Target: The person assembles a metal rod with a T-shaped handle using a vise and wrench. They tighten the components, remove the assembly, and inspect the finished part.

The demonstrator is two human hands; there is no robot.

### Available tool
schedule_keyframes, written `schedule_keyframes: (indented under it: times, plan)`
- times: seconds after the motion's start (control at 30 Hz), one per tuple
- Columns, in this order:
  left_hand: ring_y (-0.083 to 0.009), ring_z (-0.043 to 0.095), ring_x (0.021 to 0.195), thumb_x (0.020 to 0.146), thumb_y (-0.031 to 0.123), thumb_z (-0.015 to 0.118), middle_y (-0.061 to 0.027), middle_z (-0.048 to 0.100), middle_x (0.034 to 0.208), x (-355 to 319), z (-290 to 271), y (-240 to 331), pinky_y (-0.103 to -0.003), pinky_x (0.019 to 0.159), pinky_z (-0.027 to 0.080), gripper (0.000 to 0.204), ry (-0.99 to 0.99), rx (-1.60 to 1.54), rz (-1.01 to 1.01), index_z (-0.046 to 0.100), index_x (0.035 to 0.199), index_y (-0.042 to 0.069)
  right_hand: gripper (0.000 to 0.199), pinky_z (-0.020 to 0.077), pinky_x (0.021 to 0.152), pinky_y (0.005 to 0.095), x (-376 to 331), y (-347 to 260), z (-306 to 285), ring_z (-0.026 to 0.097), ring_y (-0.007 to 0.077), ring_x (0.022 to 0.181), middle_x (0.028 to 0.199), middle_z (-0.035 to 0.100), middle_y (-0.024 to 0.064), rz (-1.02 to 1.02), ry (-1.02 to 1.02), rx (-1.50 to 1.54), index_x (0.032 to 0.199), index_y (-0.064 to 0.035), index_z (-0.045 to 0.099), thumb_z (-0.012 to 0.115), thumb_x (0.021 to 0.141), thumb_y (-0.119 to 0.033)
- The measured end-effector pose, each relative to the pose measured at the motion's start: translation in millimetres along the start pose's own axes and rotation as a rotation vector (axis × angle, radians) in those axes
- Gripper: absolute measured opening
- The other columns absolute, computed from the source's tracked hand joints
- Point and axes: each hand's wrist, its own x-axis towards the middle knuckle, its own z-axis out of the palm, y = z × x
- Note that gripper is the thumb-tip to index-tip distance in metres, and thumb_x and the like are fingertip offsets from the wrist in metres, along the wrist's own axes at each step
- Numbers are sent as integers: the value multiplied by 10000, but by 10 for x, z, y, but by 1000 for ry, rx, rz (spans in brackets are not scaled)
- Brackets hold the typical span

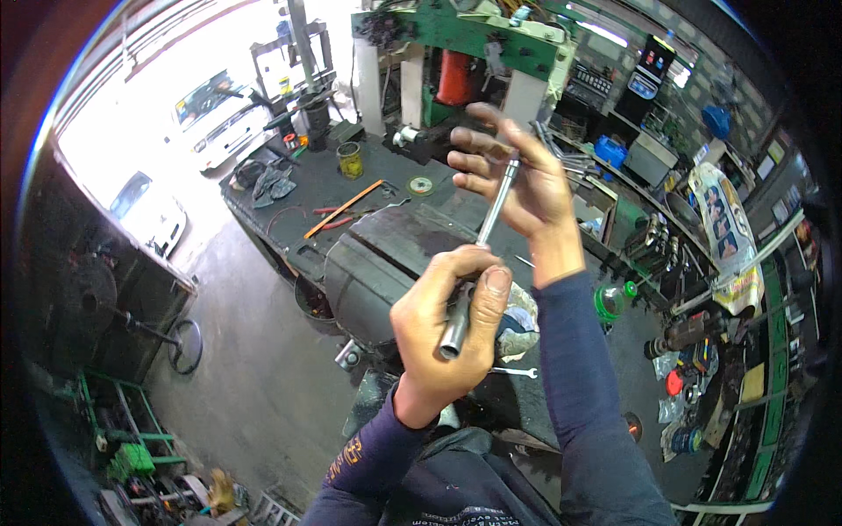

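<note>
My left hand (443,324) is closed around a steel socket wrench (498,206). Its round hollow end points down toward me below the thumb, and its slim shaft slants up and away. My right hand (535,180) is raised beyond it with fingers spread; the shaft's far tip lies in front of the palm, by the fingers. Whether the tip touches the skin I cannot tell. Beneath both hands sits a large dark rounded metal housing (373,280) with a slot across it. A pale rag (519,329) and an open-end wrench (516,373) lie beside it.
On the dark bench (289,197) lie an orange bar (344,210), red-handled pliers (338,223), a yellow can (349,160) and a disc (421,185). A green press frame (526,54) stands behind. At right are a green-capped bottle (614,301) and cluttered shelves.
</note>
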Motion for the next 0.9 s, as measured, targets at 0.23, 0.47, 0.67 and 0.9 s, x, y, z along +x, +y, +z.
schedule_keyframes:
  times: [0.23,0.47,0.67,0.9]
  plan:
    - [-143,401,382,1104,374,497,2,377,497,720,-91,-423,-350,448,458,515,211,-625,-399,397,656,139,301,473,726,346,-868,566,-42,526,159,687,731,512,-10,-603,20,-95,1272,13,637,512,1068,-169]
    - [-60,328,369,999,441,700,78,356,509,1263,161,-551,-253,382,300,470,-388,-438,-756,462,711,156,327,461,991,455,-1272,741,979,654,305,1001,997,668,110,-732,-190,-865,1166,-9,711,747,868,-142]
    - [-40,485,632,1101,321,554,28,536,763,928,172,-628,-214,530,406,339,-88,-71,-72,641,941,35,360,535,900,381,-97,244,123,678,292,1063,1159,705,188,-587,212,-639,1248,21,642,678,942,-163]
    - [-321,621,1182,753,236,809,-175,649,1195,-130,-74,72,-518,1086,442,540,-95,237,417,592,1193,12,184,639,643,408,148,367,-13,750,294,684,823,742,186,-119,-15,-21,1087,45,640,568,980,-86]
